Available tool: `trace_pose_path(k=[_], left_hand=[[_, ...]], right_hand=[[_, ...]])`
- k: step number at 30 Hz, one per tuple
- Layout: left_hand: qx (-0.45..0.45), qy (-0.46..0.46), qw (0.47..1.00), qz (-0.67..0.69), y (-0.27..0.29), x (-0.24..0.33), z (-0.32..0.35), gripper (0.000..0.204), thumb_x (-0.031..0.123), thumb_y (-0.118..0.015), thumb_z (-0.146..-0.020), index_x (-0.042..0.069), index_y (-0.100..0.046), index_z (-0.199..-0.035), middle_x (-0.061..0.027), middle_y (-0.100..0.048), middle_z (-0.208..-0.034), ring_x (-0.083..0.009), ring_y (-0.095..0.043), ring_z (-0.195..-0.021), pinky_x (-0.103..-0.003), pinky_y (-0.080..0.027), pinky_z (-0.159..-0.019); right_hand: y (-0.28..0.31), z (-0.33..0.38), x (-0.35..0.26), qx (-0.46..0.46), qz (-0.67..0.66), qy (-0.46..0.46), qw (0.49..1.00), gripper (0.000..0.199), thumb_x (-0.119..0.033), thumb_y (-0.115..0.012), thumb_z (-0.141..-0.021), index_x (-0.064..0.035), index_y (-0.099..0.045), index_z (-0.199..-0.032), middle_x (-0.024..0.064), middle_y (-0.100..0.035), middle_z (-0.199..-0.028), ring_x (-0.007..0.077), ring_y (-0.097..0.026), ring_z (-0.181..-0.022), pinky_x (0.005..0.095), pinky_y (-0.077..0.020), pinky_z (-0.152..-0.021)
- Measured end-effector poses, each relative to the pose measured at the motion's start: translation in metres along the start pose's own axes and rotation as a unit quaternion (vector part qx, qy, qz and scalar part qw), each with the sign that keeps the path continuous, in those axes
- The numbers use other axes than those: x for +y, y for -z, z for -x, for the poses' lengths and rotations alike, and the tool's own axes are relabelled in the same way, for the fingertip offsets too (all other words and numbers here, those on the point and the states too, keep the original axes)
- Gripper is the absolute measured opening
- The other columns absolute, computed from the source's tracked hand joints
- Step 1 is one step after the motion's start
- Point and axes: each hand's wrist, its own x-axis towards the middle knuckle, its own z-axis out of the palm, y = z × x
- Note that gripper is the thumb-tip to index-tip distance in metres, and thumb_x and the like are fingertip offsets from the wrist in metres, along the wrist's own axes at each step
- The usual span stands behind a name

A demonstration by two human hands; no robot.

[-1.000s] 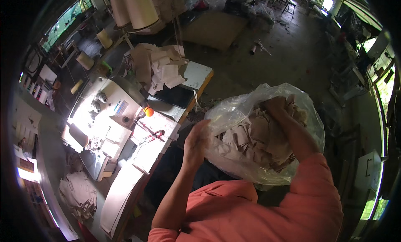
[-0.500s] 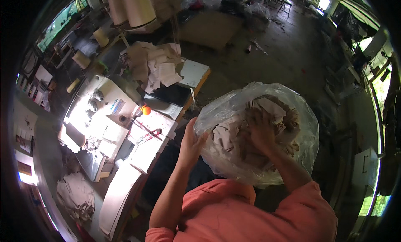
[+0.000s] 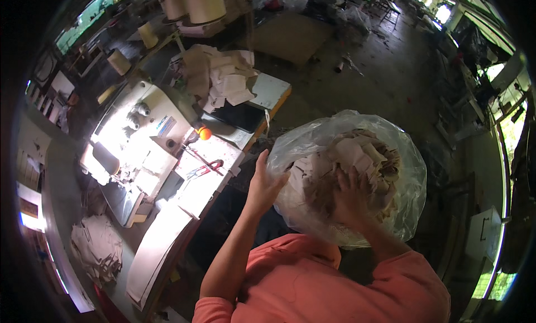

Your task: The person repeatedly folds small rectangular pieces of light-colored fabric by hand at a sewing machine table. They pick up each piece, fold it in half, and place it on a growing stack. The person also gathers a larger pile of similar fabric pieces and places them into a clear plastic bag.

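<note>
A clear plastic bag full of cut pale beige cloth pieces is in front of me. My left hand is against the bag's left side, its fingers pointing up and its thumb spread across toward the cloth. Inside the bag's mouth, my right hand lies on the heap with its fingers spread, palm down. Whatever is under that palm is hidden.
To the left, a brightly lit sewing machine sits on a worktable. Red-handled scissors and an orange ball are beside it. More cloth pieces are piled at the table's far end. Large thread cones stand beyond.
My right hand has drawn back toward me over the heap, uncovering the cloth at the far side. The left hand has shifted slightly right along the bag, and the view has turned a little.
</note>
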Motion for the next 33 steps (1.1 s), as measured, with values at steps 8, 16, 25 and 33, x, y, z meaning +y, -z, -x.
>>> trace_pose_path(k=[8, 16, 25, 33], left_hand=[[0.108, -0.134, 0.973, -0.153, 0.005, -0.003, 0.011, 0.067, 0.02, -0.068, -0.066, 0.003, -0.033, -0.121, -0.0195, -0.036, -0.121, -0.0342, -0.035, -0.112, -0.037, -0.029, -0.096], [0.353, -0.208, 0.9, -0.151, 0.158, 0.05, 0.13, 0.024, 0.011, -0.064, -0.069, 0.004, -0.054, -0.09, -0.0125, -0.054, -0.08, -0.0274, -0.054, -0.078, -0.036, -0.044, -0.067], [0.522, 0.02, 0.742, -0.421, 0.351, 0.011, 0.26, 0.036, 0.017, -0.063, -0.071, 0.005, -0.05, -0.102, -0.0145, -0.052, -0.101, -0.027, -0.051, -0.094, -0.035, -0.041, -0.079], [0.322, 0.114, 0.794, -0.502, 0.483, -0.06, 0.103, 0.074, 0.033, -0.07, -0.061, 0.01, -0.037, -0.123, -0.0165, -0.033, -0.128, -0.0344, -0.031, -0.118, -0.039, -0.036, -0.09]], right_hand=[[0.037, -0.03, 0.031, 0.03, -0.367, -0.118, 0.922, 0.036, -0.009, -0.051, -0.079, 0.0026, -0.046, -0.112, 0.0175, -0.049, -0.114, 0.0278, -0.044, -0.109, 0.0357, -0.0327, -0.093], [0.073, -0.056, -0.066, 0.024, -0.514, 0.185, 0.837, 0.023, -0.018, -0.054, -0.081, -0.0003, -0.055, -0.095, 0.0095, -0.059, -0.091, 0.0159, -0.055, -0.086, 0.0279, -0.0405, -0.079], [0.154, -0.1, -0.249, 0.01, -0.396, 0.568, 0.721, 0.024, -0.011, -0.063, -0.07, -0.003, -0.056, -0.091, 0.0119, -0.06, -0.083, 0.0277, -0.059, -0.074, 0.0334, -0.0464, -0.065], [0.174, -0.089, -0.342, -0.048, -0.371, 0.687, 0.623, 0.029, -0.012, -0.067, -0.066, -0.0062, -0.057, -0.093, 0.0096, -0.059, -0.086, 0.025, -0.059, -0.073, 0.0326, -0.0473, -0.062]])
